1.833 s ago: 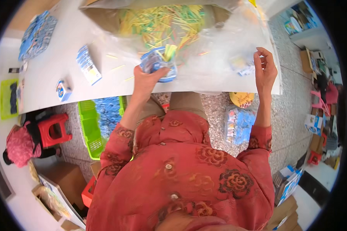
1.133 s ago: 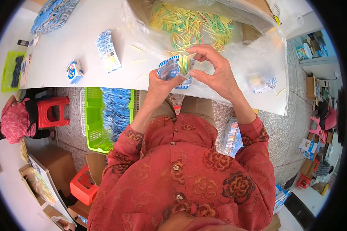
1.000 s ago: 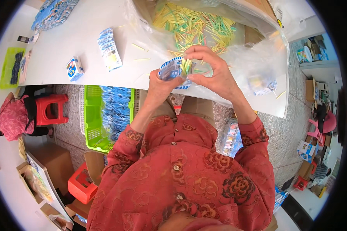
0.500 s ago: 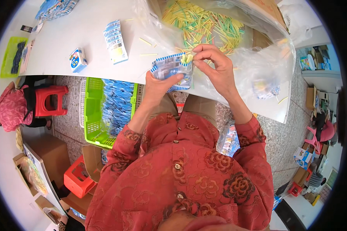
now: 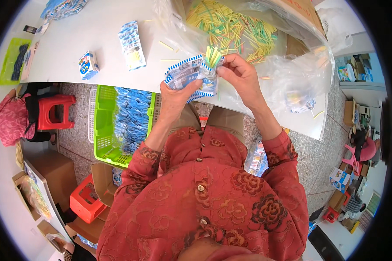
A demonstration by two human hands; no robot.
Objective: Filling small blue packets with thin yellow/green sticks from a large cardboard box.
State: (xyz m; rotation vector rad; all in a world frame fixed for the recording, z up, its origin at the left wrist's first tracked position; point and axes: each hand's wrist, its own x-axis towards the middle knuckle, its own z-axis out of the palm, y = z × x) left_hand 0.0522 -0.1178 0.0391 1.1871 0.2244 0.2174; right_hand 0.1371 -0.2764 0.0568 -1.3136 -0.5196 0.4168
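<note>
Over the table's near edge, my left hand point(image 5: 177, 99) grips a small stack of blue-and-white striped packets point(image 5: 185, 74), its thumb across their front. Thin yellow-green sticks point(image 5: 213, 56) poke up in a bunch from the top of the right-hand packet. My right hand point(image 5: 241, 82) pinches that packet's upper right edge between thumb and fingers, close beside the sticks. Just beyond my hands lies a heap of loose yellow, green and pink sticks point(image 5: 231, 30) on clear plastic. Where the sticks' lower ends sit inside the packet is hidden.
On the white table point(image 5: 104, 30) lie a strip of packets point(image 5: 132, 45), a small blue-and-white box point(image 5: 88, 65) and a few stray sticks. A green crate point(image 5: 101, 150) full of blue packets stands below its edge. Red stools point(image 5: 56, 112) and cardboard boxes point(image 5: 54, 176) surround me; other people sit at both sides.
My right fingers have come down from above the sticks onto the packet's edge. The packets are now fanned further apart, and the sticks stand out higher.
</note>
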